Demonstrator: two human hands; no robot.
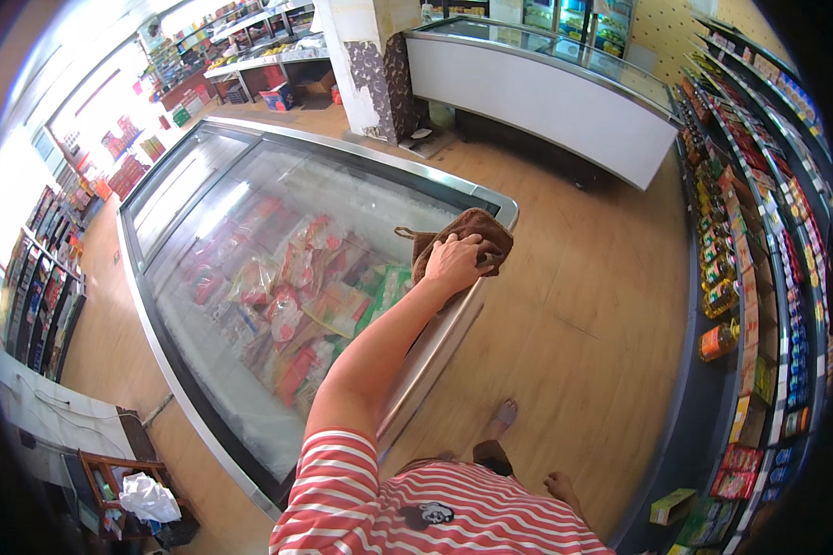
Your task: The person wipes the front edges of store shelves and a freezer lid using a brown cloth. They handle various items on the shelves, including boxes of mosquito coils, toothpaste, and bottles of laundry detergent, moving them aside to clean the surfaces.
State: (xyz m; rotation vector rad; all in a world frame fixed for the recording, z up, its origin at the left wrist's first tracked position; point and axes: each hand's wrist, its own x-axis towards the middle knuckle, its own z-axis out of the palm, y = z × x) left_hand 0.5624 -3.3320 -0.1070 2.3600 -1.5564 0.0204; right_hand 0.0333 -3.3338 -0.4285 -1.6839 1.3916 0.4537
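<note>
My left hand presses down on a folded brown cloth with a small hanging loop. The cloth lies over the near right corner of a chest freezer's metal rim and partly on its glass top. Beneath the glass lid lie several bagged frozen foods, some in red and white packs and some in green. Down at my right side hangs my right hand, away from the freezer. It looks small in the view, and whether its fingers are closed is unclear.
Shelves of packaged goods with oil bottles line the right. A second white chest freezer stands beyond a peeling pillar. A wooden chair holds a white plastic bag at lower left.
</note>
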